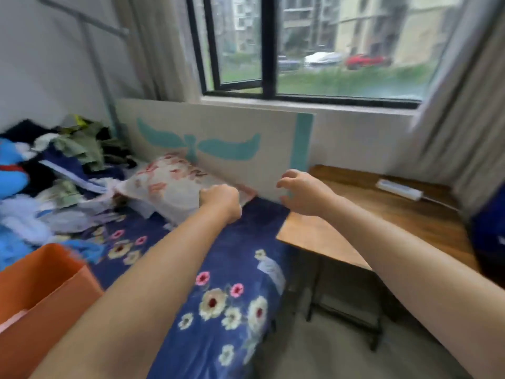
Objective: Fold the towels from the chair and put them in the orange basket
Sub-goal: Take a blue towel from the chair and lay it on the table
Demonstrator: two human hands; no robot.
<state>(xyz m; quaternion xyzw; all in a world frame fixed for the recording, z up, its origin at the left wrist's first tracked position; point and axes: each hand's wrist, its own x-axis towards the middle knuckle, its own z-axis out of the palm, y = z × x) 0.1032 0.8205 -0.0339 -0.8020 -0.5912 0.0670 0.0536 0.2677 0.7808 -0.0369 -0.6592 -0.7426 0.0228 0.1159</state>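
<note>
Basket [46, 291] orange (plain-sided), at bed's [224, 269] left edge

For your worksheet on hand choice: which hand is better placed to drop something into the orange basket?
Probably the left hand. The orange basket sits at the lower left on the blue floral bedsheet, on the left arm's side. The right hand hovers near the wooden table, farther away.
</note>
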